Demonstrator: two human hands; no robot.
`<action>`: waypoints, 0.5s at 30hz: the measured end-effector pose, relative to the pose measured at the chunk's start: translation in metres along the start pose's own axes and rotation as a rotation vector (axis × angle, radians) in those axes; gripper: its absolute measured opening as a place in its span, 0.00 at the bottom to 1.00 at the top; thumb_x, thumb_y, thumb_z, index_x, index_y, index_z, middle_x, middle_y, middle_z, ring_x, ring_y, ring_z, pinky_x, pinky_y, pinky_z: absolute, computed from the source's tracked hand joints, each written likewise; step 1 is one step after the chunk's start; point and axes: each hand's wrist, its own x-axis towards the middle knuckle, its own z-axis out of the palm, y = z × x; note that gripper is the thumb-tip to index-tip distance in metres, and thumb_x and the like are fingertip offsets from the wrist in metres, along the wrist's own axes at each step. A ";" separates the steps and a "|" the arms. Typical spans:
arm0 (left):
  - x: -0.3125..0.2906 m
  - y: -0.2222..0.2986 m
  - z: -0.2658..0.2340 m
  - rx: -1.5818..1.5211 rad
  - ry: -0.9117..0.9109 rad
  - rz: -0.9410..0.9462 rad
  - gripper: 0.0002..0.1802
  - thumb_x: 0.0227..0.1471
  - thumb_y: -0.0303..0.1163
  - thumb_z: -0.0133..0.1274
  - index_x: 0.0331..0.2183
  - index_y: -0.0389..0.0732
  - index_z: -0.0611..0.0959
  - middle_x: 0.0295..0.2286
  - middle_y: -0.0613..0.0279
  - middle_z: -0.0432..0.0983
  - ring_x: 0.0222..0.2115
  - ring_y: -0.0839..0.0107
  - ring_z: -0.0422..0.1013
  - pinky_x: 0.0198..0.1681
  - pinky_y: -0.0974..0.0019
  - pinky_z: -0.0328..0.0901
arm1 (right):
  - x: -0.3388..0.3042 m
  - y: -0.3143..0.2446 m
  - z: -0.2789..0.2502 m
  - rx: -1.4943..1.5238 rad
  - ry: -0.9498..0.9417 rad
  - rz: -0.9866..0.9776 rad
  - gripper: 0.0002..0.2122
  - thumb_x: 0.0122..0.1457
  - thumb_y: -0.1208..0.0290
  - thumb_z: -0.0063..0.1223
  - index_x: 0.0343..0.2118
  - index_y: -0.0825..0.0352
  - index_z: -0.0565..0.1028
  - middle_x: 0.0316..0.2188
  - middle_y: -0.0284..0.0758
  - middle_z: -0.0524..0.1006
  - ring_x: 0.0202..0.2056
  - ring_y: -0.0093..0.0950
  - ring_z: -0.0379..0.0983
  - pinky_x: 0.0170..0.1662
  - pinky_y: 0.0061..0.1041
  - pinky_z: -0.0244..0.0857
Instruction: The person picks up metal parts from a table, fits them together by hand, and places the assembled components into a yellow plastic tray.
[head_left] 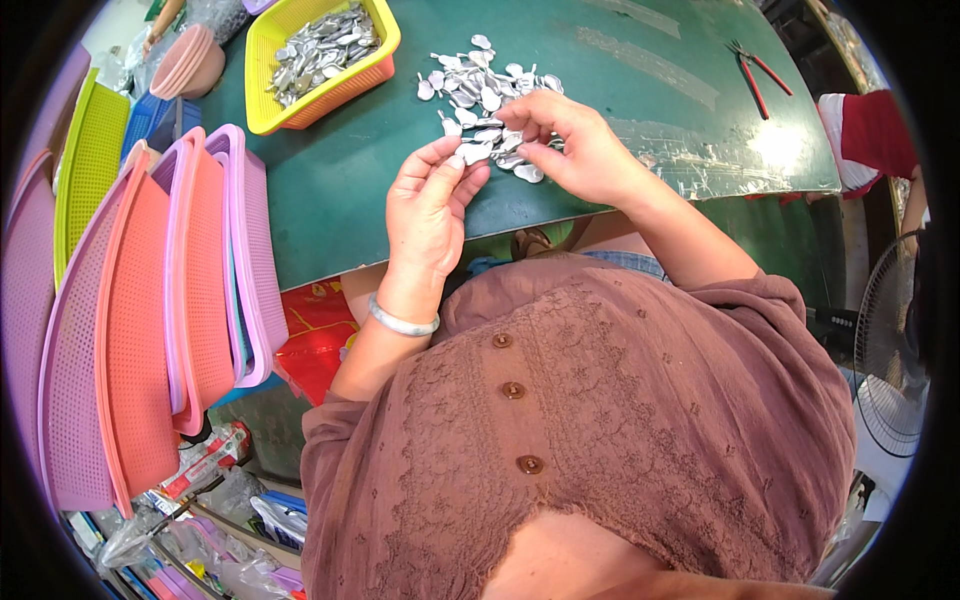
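Small silver metal pieces point(490, 98), flat and rounded with narrow tails, lie in a loose pile on the green tabletop point(350, 200). My left hand point(428, 205) is closed in a pinch at the pile's near left side, with one silver metal piece point(474, 153) between thumb and fingers. Just to its right, my right hand point(585, 150) bends its fingers and thumb over the near part of the pile. Its fingertips are among the pieces, and what they grip is partly hidden. A few more pieces lie under and between both hands.
A yellow basket point(258, 75) full of similar pieces stands at the back left. Red-handled pliers point(755, 80) lie at the far right. Nested purple and orange plastic baskets point(135, 330) crowd the left side. A fan point(890, 340) stands at right, near another person's red sleeve point(880, 135).
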 end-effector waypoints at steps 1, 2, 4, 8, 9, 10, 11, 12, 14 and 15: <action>0.000 0.000 0.000 0.003 0.004 0.000 0.09 0.48 0.19 0.47 0.35 0.33 0.73 0.30 0.58 0.71 0.30 0.68 0.70 0.36 0.67 0.69 | -0.002 0.001 -0.003 -0.054 -0.001 0.002 0.13 0.45 0.84 0.49 0.37 0.68 0.71 0.30 0.34 0.71 0.30 0.21 0.67 0.32 0.18 0.62; 0.000 0.000 -0.001 0.005 0.007 0.000 0.09 0.48 0.19 0.46 0.35 0.33 0.73 0.30 0.58 0.71 0.30 0.68 0.70 0.36 0.66 0.69 | -0.003 0.005 -0.003 -0.104 0.052 -0.056 0.09 0.44 0.83 0.50 0.32 0.69 0.72 0.29 0.35 0.70 0.29 0.26 0.68 0.32 0.21 0.62; 0.000 0.001 -0.006 0.010 -0.032 -0.028 0.09 0.49 0.21 0.44 0.35 0.33 0.72 0.31 0.56 0.70 0.32 0.65 0.70 0.39 0.65 0.68 | -0.007 0.006 -0.011 -0.297 -0.021 -0.074 0.07 0.43 0.81 0.52 0.29 0.69 0.72 0.28 0.36 0.70 0.29 0.31 0.67 0.32 0.25 0.62; 0.002 0.001 -0.014 -0.068 -0.102 -0.094 0.10 0.48 0.24 0.42 0.35 0.32 0.72 0.29 0.55 0.70 0.33 0.64 0.69 0.42 0.63 0.67 | -0.016 0.001 -0.014 -0.428 -0.171 -0.071 0.07 0.41 0.74 0.55 0.24 0.68 0.71 0.25 0.36 0.68 0.30 0.37 0.64 0.35 0.31 0.60; 0.003 0.001 -0.014 -0.102 -0.095 -0.122 0.10 0.48 0.25 0.42 0.34 0.32 0.72 0.29 0.56 0.69 0.33 0.64 0.69 0.41 0.63 0.67 | -0.017 0.000 -0.014 -0.464 -0.171 -0.078 0.07 0.41 0.73 0.55 0.24 0.67 0.72 0.25 0.35 0.68 0.31 0.36 0.64 0.35 0.31 0.59; 0.003 0.001 -0.013 -0.135 -0.087 -0.149 0.10 0.48 0.26 0.42 0.34 0.32 0.72 0.28 0.56 0.69 0.32 0.64 0.69 0.39 0.64 0.67 | -0.018 -0.001 -0.012 -0.498 -0.172 -0.085 0.07 0.41 0.72 0.56 0.24 0.67 0.72 0.25 0.35 0.68 0.32 0.36 0.64 0.36 0.31 0.59; 0.004 0.002 -0.012 -0.168 -0.078 -0.176 0.10 0.48 0.26 0.42 0.34 0.32 0.71 0.27 0.57 0.68 0.32 0.65 0.69 0.38 0.65 0.67 | -0.019 -0.001 -0.011 -0.532 -0.173 -0.094 0.08 0.40 0.71 0.56 0.24 0.67 0.72 0.24 0.35 0.68 0.32 0.35 0.64 0.37 0.31 0.58; 0.004 0.003 -0.011 -0.169 -0.073 -0.193 0.10 0.48 0.26 0.42 0.34 0.32 0.71 0.27 0.57 0.68 0.30 0.66 0.68 0.35 0.67 0.67 | -0.020 0.000 -0.010 -0.540 -0.169 -0.079 0.08 0.40 0.70 0.57 0.24 0.66 0.72 0.24 0.34 0.68 0.33 0.34 0.64 0.38 0.30 0.57; 0.002 0.004 -0.010 -0.168 -0.062 -0.225 0.10 0.48 0.26 0.43 0.35 0.33 0.71 0.26 0.58 0.68 0.27 0.69 0.67 0.30 0.70 0.66 | -0.020 0.001 -0.008 -0.552 -0.170 -0.069 0.08 0.40 0.70 0.56 0.24 0.66 0.72 0.24 0.34 0.68 0.33 0.34 0.64 0.38 0.30 0.57; 0.002 0.004 -0.010 -0.130 -0.053 -0.227 0.10 0.48 0.26 0.43 0.35 0.33 0.71 0.26 0.59 0.68 0.26 0.70 0.66 0.28 0.72 0.64 | -0.020 0.001 -0.007 -0.558 -0.171 -0.065 0.08 0.40 0.70 0.56 0.24 0.66 0.72 0.24 0.34 0.68 0.33 0.34 0.64 0.38 0.30 0.56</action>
